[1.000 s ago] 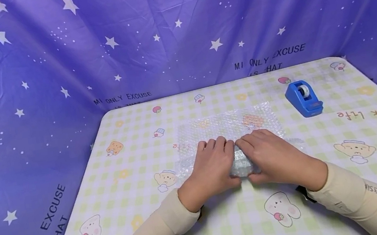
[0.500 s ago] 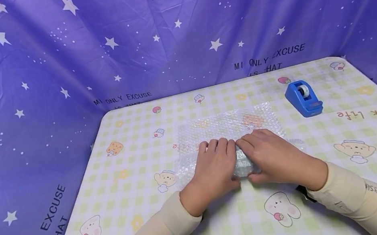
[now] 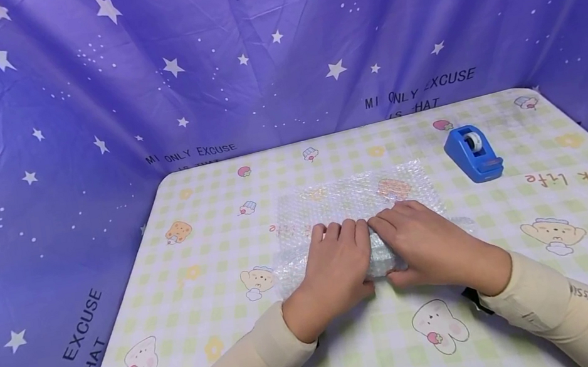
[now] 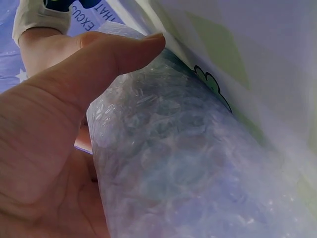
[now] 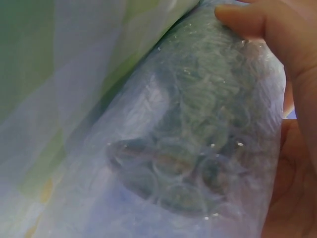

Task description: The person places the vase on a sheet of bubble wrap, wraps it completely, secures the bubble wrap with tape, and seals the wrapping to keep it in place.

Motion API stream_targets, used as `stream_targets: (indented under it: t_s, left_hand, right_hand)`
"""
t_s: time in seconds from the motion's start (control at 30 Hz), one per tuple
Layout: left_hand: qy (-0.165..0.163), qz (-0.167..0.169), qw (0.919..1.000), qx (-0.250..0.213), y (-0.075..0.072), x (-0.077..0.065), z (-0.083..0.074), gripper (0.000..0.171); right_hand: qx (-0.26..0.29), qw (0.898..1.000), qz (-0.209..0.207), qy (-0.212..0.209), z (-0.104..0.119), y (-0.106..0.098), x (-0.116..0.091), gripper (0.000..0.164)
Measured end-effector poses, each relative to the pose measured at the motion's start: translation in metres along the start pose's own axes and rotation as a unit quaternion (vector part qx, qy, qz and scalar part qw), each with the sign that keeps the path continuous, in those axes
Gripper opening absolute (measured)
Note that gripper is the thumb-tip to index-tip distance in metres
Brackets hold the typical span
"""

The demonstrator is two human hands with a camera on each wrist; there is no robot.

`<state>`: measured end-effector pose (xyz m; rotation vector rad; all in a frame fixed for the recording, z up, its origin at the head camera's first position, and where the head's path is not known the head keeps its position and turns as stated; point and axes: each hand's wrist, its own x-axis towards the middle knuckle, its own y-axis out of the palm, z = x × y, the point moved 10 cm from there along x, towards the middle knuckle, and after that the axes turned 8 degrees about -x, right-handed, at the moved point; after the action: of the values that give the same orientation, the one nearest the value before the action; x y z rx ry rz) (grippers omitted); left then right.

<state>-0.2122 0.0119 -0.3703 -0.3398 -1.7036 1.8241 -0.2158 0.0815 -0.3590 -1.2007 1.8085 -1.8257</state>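
A clear bubble-wrap roll (image 3: 381, 259) lies across the table between the two hands, with a flat sheet of bubble wrap (image 3: 352, 194) stretching away behind it. My left hand (image 3: 338, 269) grips the roll's left part, fingers over the top and thumb on the near side. Beside it, my right hand (image 3: 429, 246) holds the right part in the same way. In the right wrist view a dark greenish object (image 5: 173, 173) shows blurred through the layers; its kind cannot be made out. The left wrist view shows the wrapped bundle (image 4: 173, 148) under the thumb.
A blue tape dispenser (image 3: 474, 154) with a roll of tape stands at the right rear of the table. The checked tablecloth (image 3: 223, 321) carries printed cartoon figures. A purple starred curtain (image 3: 263, 55) hangs behind the table and along its sides.
My left hand has shifted slightly nearer and to the right along the bubble-wrap roll. The right hand stays almost still, and the sheet and tape dispenser keep their places.
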Motion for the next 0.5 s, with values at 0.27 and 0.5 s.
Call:
stream_targets:
  t_s: [0.27, 0.5]
  left_hand:
    - [0.003, -0.019, 0.9998, 0.006, -0.0024, 0.0003, -0.0005, 0.081]
    - [0.012, -0.03, 0.9995, 0.004, -0.0045, 0.0014, 0.0005, 0.079]
  right_hand:
    - [0.005, 1.0, -0.001, 0.0, -0.001, 0.0011, -0.0006, 0.086]
    - [0.009, 1.0, 0.004, 0.004, -0.0019, 0.0023, -0.001, 0.088]
